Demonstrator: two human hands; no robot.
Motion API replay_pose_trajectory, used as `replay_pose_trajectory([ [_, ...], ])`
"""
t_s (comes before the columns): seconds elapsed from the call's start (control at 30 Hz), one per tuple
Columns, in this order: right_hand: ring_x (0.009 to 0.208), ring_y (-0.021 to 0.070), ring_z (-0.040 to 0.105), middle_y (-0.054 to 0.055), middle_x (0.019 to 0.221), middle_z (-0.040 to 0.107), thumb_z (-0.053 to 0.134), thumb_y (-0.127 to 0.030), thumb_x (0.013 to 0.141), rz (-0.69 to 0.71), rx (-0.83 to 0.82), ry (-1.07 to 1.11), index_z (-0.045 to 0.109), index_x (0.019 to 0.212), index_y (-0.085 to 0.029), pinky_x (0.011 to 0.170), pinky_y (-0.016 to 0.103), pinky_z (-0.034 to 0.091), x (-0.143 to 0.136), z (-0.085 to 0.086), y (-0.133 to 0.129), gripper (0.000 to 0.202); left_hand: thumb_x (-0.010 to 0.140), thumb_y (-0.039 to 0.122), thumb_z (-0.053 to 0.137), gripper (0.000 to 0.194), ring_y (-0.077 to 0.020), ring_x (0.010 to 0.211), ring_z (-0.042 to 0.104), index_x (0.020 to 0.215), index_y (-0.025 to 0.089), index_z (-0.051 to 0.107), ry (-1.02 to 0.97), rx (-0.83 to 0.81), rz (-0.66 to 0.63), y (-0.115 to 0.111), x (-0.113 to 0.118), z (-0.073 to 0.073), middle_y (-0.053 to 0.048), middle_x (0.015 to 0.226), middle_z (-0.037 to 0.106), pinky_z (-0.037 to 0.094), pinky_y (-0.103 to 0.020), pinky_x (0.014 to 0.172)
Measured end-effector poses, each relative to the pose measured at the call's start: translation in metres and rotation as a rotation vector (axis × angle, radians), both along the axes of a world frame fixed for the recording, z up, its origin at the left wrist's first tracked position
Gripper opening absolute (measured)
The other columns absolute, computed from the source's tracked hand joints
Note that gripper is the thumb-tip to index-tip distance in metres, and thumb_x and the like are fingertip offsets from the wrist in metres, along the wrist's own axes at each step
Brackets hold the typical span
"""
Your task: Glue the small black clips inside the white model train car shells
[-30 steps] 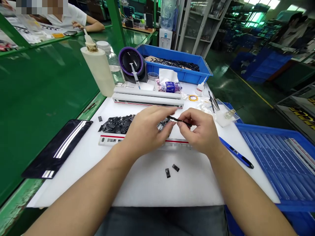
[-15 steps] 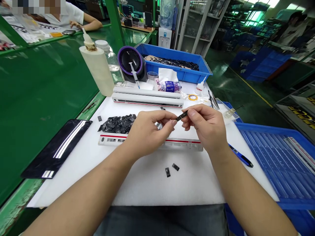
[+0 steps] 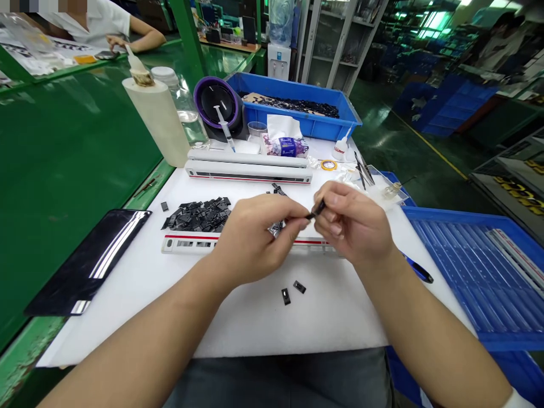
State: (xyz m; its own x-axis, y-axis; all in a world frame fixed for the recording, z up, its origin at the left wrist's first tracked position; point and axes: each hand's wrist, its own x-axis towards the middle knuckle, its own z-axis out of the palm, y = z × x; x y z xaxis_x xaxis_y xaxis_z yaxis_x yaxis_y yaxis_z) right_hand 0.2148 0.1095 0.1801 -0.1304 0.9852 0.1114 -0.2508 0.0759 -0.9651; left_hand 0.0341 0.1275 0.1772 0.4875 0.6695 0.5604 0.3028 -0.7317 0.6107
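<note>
My left hand (image 3: 263,235) pinches one end of a small black plastic piece (image 3: 315,212) between thumb and fingertips. The other end of the piece is in the fingers of my right hand (image 3: 355,224), which partly hide it. Both hands are raised over a white model train car shell (image 3: 187,243) with a red stripe, whose middle lies behind them. A heap of small black pieces (image 3: 199,215) is left of my left hand. Two loose black pieces (image 3: 286,296) rest on the white board (image 3: 246,331) nearer to me.
Another white shell (image 3: 249,170) lies farther back, before a tissue pack (image 3: 285,146) and a blue bin (image 3: 297,122) of black parts. A dark glossy panel (image 3: 85,263) lies at left. At right are a blue pen (image 3: 419,270) and a ribbed blue tray (image 3: 459,272).
The right hand's fingers have curled further round the black piece, which sits slightly lower. The whole view has shifted a little, so the board appears farther left.
</note>
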Motion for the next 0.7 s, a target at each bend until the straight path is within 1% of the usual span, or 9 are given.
replay_pose_trajectory([
  [0.07, 0.048, 0.0098, 0.043, -0.003, 0.059, 0.050, 0.067, -0.035, 0.081, -0.301, 0.266, -0.141, 0.061, 0.075, -0.023, 0.045, 0.023, 0.036, 0.002, 0.008, -0.009, 0.015, 0.086, 0.025, 0.061, 0.011, -0.0165, 0.063, 0.061, 0.079, 0.021, 0.068, 0.084, -0.075, 0.182, 0.006, -0.002, -0.001, 0.000, 0.070, 0.070, 0.044, -0.028, 0.062],
  [0.13, 0.054, 0.0121, 0.049, -0.001, 0.064, 0.058, 0.065, -0.031, 0.084, -0.307, 0.372, -0.361, 0.065, 0.075, -0.024, 0.049, 0.026, 0.039, 0.005, 0.016, -0.018, 0.012, 0.085, 0.029, 0.063, 0.013, -0.0178, 0.062, 0.061, 0.077, 0.022, 0.070, 0.124, -0.179, 0.306, 0.014, -0.005, -0.002, 0.000, 0.070, 0.071, 0.042, -0.029, 0.059],
  [0.27, 0.056, 0.0133, 0.057, -0.001, 0.063, 0.066, 0.062, -0.017, 0.083, 0.463, 0.234, -0.860, 0.070, 0.073, -0.022, 0.052, 0.025, 0.041, 0.003, 0.019, -0.030, 0.014, 0.086, 0.035, 0.061, 0.022, -0.0156, 0.055, 0.058, 0.098, 0.020, 0.073, -0.049, -0.339, 0.356, 0.025, -0.011, -0.003, -0.001, 0.075, 0.074, 0.043, -0.028, 0.052],
  [0.3, 0.056, 0.0129, 0.057, -0.001, 0.063, 0.067, 0.061, -0.013, 0.080, 0.578, 0.233, -0.965, 0.070, 0.071, -0.021, 0.052, 0.025, 0.040, -0.001, 0.016, -0.032, 0.016, 0.087, 0.034, 0.061, 0.026, -0.0150, 0.055, 0.058, 0.104, 0.019, 0.072, -0.092, -0.359, 0.340, 0.025, -0.011, -0.003, -0.001, 0.074, 0.073, 0.044, -0.028, 0.052],
  [0.37, 0.052, 0.0122, 0.053, 0.000, 0.060, 0.066, 0.058, -0.007, 0.076, 0.623, 0.266, -1.161, 0.069, 0.067, -0.020, 0.049, 0.025, 0.034, -0.009, 0.008, -0.035, 0.019, 0.087, 0.032, 0.061, 0.027, -0.0146, 0.056, 0.060, 0.108, 0.019, 0.069, -0.136, -0.390, 0.288, 0.023, -0.010, -0.002, -0.001, 0.072, 0.072, 0.046, -0.027, 0.053],
  [0.47, 0.048, 0.0127, 0.048, 0.001, 0.056, 0.063, 0.060, -0.010, 0.074, 0.515, 0.294, -1.314, 0.070, 0.069, -0.019, 0.044, 0.027, 0.027, -0.017, 0.000, -0.036, 0.015, 0.088, 0.030, 0.061, 0.018, -0.0150, 0.061, 0.064, 0.102, 0.020, 0.064, -0.218, -0.469, 0.199, 0.020, -0.007, -0.002, 0.000, 0.073, 0.072, 0.050, -0.028, 0.058],
  [0.53, 0.051, 0.0124, 0.051, 0.000, 0.058, 0.062, 0.063, -0.013, 0.076, 0.420, 0.312, -1.246, 0.071, 0.076, -0.020, 0.047, 0.026, 0.031, -0.016, 0.000, -0.034, 0.011, 0.089, 0.031, 0.061, 0.012, -0.0167, 0.073, 0.068, 0.095, 0.021, 0.057, -0.323, -0.546, 0.112, 0.018, -0.006, -0.002, -0.002, 0.080, 0.074, 0.054, -0.030, 0.068],
  [0.63, 0.051, 0.0103, 0.052, -0.003, 0.059, 0.060, 0.061, -0.017, 0.084, 0.043, 0.344, -0.937, 0.067, 0.080, -0.021, 0.052, 0.024, 0.039, -0.011, 0.003, -0.027, 0.008, 0.089, 0.037, 0.063, 0.020, -0.0205, 0.097, 0.069, 0.086, 0.021, 0.051, -0.434, -0.654, -0.089, 0.016, -0.004, -0.001, -0.007, 0.107, 0.072, 0.056, -0.035, 0.082],
  [0.7, 0.052, 0.0109, 0.056, -0.003, 0.063, 0.061, 0.061, -0.023, 0.087, -0.208, 0.332, -0.675, 0.064, 0.083, -0.021, 0.050, 0.024, 0.042, -0.009, 0.002, -0.023, 0.005, 0.086, 0.037, 0.067, 0.023, -0.0205, 0.101, 0.067, 0.084, 0.021, 0.052, -0.485, -0.695, -0.158, 0.015, -0.003, -0.002, -0.007, 0.119, 0.067, 0.056, -0.035, 0.084],
])
